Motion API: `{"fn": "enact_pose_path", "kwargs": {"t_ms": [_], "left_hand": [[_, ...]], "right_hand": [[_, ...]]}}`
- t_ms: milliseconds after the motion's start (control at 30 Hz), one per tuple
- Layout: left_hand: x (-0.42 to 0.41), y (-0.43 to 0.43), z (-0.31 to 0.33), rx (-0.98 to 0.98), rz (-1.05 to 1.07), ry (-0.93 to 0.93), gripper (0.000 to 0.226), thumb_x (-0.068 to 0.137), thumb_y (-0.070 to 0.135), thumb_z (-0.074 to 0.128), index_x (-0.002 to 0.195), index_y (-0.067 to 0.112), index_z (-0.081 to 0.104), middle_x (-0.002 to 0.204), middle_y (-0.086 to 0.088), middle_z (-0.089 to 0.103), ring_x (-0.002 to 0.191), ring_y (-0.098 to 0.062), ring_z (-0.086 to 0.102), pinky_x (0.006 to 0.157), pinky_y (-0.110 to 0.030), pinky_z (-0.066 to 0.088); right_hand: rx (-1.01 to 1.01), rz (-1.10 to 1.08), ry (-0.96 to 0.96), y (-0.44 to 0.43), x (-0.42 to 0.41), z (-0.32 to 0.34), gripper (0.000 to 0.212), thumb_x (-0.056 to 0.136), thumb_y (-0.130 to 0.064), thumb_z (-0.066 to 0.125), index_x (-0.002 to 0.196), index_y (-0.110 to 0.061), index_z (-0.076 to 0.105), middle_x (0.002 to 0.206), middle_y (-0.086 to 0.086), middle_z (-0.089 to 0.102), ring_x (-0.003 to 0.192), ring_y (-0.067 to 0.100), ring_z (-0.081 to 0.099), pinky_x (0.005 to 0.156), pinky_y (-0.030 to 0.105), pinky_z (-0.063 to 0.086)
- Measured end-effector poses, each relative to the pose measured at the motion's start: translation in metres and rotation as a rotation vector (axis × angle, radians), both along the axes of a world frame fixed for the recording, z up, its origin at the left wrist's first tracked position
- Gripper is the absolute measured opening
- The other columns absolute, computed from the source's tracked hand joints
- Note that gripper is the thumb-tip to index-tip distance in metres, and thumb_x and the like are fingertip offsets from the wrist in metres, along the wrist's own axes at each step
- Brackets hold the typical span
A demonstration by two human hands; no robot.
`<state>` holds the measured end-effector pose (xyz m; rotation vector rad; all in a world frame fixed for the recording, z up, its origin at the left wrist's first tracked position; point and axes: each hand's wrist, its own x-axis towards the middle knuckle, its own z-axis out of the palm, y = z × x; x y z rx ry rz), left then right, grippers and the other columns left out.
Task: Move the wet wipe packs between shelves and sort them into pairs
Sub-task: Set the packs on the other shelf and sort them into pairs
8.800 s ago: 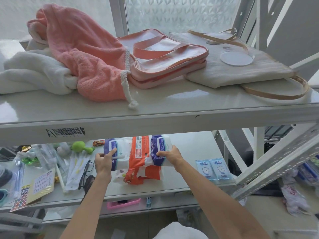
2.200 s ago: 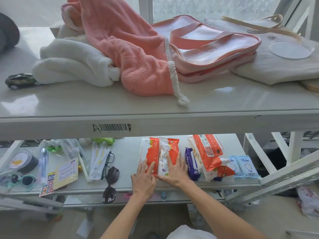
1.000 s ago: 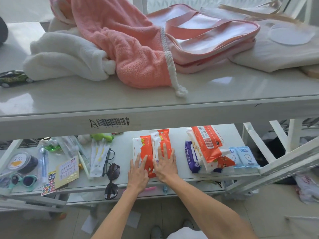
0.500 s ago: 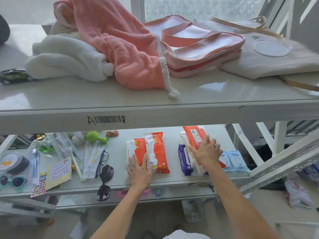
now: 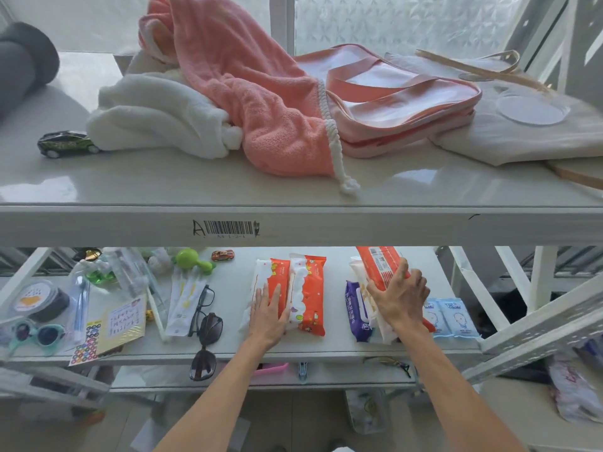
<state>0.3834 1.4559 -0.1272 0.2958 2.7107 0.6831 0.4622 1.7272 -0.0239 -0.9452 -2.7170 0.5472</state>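
Wet wipe packs: you have them all on the lower shelf (image 5: 339, 349), under the shelf edge with the barcode label (image 5: 228, 228). I take this label as the landmark for all places.
Finished pair: two orange-and-white packs (image 5: 306, 295) lie side by side and touching, just below the label and a little to its right.
Left hand (image 5: 267, 316): it rests flat on the left pack of this pair, fingers straight and close together, pressing down and pinching nothing.
Right hand (image 5: 399, 296): a moment ago it lay on the pair beside your left hand. Now it has gone to the stack further right of the label. Its fingers curl over the near end of the top orange pack (image 5: 380, 265), thumb on the left side. I judge it a real grasp.
Top orange pack: its far end is lifted toward the label's shelf, so it stands tilted on the stack and not flat.
Below it: a white pack (image 5: 385, 327) and a purple pack (image 5: 355, 313), the purple one at the left edge of the stack.
Small blue packs (image 5: 452, 318): two together, furthest right of the label, touching the stack or nearly.
What the change means: the first pair seems done, and you begin now to separate the mixed stack.
Next, as I judge: free the orange pack and find its partner. I cannot tell if a second orange pack lies lower in the stack.
Risk: the soft packs under it can slide when you pull.
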Motion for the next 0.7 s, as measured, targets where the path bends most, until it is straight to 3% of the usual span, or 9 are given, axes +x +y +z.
{"fn": "enact_pose_path", "kwargs": {"t_ms": [100,167,233,300,367,467,533,633,700], "left_hand": [[0.024,0.003,-0.005,-0.019,-0.004,0.081,0.066,0.108,0.048,0.041,0.166,0.027,0.017,0.176,-0.003,-0.001,0.163,-0.025,-0.004,0.131,-0.048,0.004],[0.040,0.004,-0.012,-0.081,-0.046,0.101,0.069,0.107,0.055,0.037,0.166,0.030,0.011,0.175,0.001,-0.009,0.162,-0.024,-0.011,0.128,-0.048,-0.002],[0.050,0.003,-0.016,-0.059,-0.004,0.143,0.072,0.106,0.054,0.040,0.167,0.027,0.013,0.175,-0.001,-0.005,0.162,-0.024,-0.007,0.130,-0.050,0.003],[0.058,-0.003,-0.015,-0.004,0.147,0.142,0.073,0.104,0.050,0.047,0.166,0.023,0.018,0.175,-0.005,0.004,0.163,-0.027,0.004,0.129,-0.051,0.011],[0.063,-0.010,-0.018,0.065,0.238,0.090,0.074,0.106,0.041,0.050,0.167,0.022,0.012,0.175,-0.009,-0.002,0.162,-0.030,-0.001,0.132,-0.049,0.009],[0.059,-0.017,-0.024,0.146,0.206,0.061,0.069,0.109,0.020,0.044,0.167,0.020,0.005,0.173,-0.009,-0.019,0.162,-0.029,-0.011,0.131,-0.045,0.003],[0.051,-0.018,-0.025,0.089,0.168,0.086,0.067,0.109,0.008,0.040,0.166,0.015,0.006,0.170,-0.008,-0.026,0.161,-0.032,-0.012,0.128,-0.040,-0.001],[0.043,-0.017,-0.024,0.044,0.142,0.045,0.071,0.105,0.001,0.041,0.166,0.011,0.006,0.171,-0.013,-0.024,0.161,-0.038,-0.005,0.131,-0.046,0.016],[0.043,-0.016,-0.020,0.066,0.159,0.032,0.072,0.107,0.006,0.044,0.167,0.013,0.006,0.173,-0.015,-0.017,0.161,-0.035,-0.007,0.131,-0.044,0.016]], "right_hand": [[-0.019,0.013,0.026,-0.005,-0.003,0.005,0.094,0.083,-0.059,0.077,0.149,-0.007,0.034,0.130,0.024,0.053,0.117,0.039,0.056,0.105,0.054,0.045],[-0.034,0.018,0.034,-0.009,-0.005,0.006,0.090,0.084,-0.058,0.076,0.147,-0.008,0.035,0.130,0.024,0.053,0.118,0.039,0.056,0.106,0.053,0.044],[-0.032,0.030,0.041,-0.013,-0.006,0.005,0.088,0.084,-0.057,0.077,0.145,-0.009,0.036,0.129,0.024,0.054,0.117,0.039,0.056,0.106,0.054,0.045],[-0.024,0.046,0.043,-0.015,-0.006,0.001,0.087,0.083,-0.058,0.077,0.143,-0.010,0.037,0.127,0.024,0.055,0.116,0.039,0.057,0.105,0.055,0.046],[-0.027,0.042,0.038,-0.018,-0.007,-0.003,0.087,0.082,-0.059,0.076,0.142,-0.011,0.036,0.127,0.024,0.055,0.115,0.040,0.057,0.104,0.056,0.047],[-0.063,0.053,0.046,-0.024,-0.009,-0.004,0.085,0.084,-0.058,0.076,0.142,-0.010,0.037,0.126,0.023,0.056,0.115,0.038,0.058,0.104,0.055,0.047],[-0.090,0.080,0.074,-0.031,-0.012,0.000,0.082,0.084,-0.056,0.076,0.142,-0.011,0.038,0.126,0.021,0.056,0.116,0.037,0.057,0.106,0.054,0.046],[-0.216,0.091,0.113,-0.043,-0.013,0.003,0.080,0.086,-0.054,0.074,0.144,-0.013,0.037,0.127,0.019,0.053,0.117,0.035,0.054,0.107,0.055,0.045],[-0.376,0.103,0.105,-0.053,-0.013,0.002,0.084,0.083,-0.062,0.070,0.145,-0.017,0.035,0.127,0.017,0.054,0.112,0.031,0.056,0.099,0.053,0.053]]}}
